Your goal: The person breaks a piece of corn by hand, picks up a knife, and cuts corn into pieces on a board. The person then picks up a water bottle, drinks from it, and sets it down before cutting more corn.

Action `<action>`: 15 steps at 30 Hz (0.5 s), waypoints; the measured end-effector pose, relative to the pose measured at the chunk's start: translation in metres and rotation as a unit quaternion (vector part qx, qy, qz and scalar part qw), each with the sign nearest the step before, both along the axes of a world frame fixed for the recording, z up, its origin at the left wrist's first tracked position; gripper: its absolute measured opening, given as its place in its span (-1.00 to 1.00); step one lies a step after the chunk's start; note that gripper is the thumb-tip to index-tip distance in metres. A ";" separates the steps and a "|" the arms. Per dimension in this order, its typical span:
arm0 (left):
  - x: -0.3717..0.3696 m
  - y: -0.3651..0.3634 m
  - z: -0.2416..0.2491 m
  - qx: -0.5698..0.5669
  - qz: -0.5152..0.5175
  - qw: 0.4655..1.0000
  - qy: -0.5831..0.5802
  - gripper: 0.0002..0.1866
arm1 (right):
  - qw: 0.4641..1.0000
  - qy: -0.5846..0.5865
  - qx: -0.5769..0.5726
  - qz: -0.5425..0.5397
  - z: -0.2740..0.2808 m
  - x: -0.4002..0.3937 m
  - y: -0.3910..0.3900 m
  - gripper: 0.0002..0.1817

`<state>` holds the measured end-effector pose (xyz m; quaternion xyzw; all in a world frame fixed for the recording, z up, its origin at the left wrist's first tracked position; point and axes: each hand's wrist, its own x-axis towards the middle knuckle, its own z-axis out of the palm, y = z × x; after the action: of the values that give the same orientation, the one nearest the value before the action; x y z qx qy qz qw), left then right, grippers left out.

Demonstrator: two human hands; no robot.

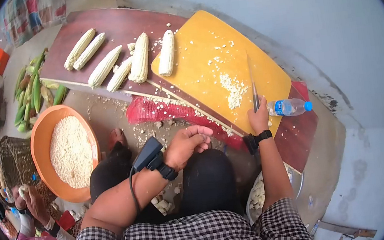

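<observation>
My right hand [259,117] is wrapped round the dark handle of a knife [253,86], its blade pointing away over the yellow cutting board [198,90]. Loose white kernels [233,91] lie on the board left of the blade. Above my knee, near the board's front edge, my left hand [188,145] has its fingers loosely curled and partly apart, with nothing visible in them. A white corn cob [166,53] rests on the board's left edge. Several more cobs [105,67] lie to the left on the reddish table [108,22].
A water bottle [288,107] lies beside my right hand. Red mesh [171,110] hangs below the table edge. On the floor left stands an orange basin [40,153] of kernels, near husks [33,94] and a woven basket [15,161]. Another person's hands [34,201] show lower left. A wall [314,23] stands right.
</observation>
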<state>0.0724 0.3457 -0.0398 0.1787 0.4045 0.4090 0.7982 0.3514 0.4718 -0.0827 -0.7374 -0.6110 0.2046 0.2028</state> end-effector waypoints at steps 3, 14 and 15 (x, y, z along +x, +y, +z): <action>0.001 -0.002 0.009 -0.018 0.006 0.998 -0.064 -0.79 | 0.987 0.009 0.145 0.066 -0.011 0.006 0.025 -0.45; -0.010 0.001 0.008 -0.036 0.049 0.994 -0.095 -0.78 | 0.994 0.053 0.065 0.070 -0.047 0.004 0.088 -0.62; -0.012 0.001 0.009 -0.036 0.052 0.993 -0.095 -0.78 | 0.991 0.070 0.061 0.096 -0.045 0.005 0.087 -0.63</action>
<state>0.0607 0.3470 -0.0310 0.0889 0.3505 0.4504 0.8163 0.3565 0.5590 -0.1273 -0.6455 -0.6748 0.2363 0.2687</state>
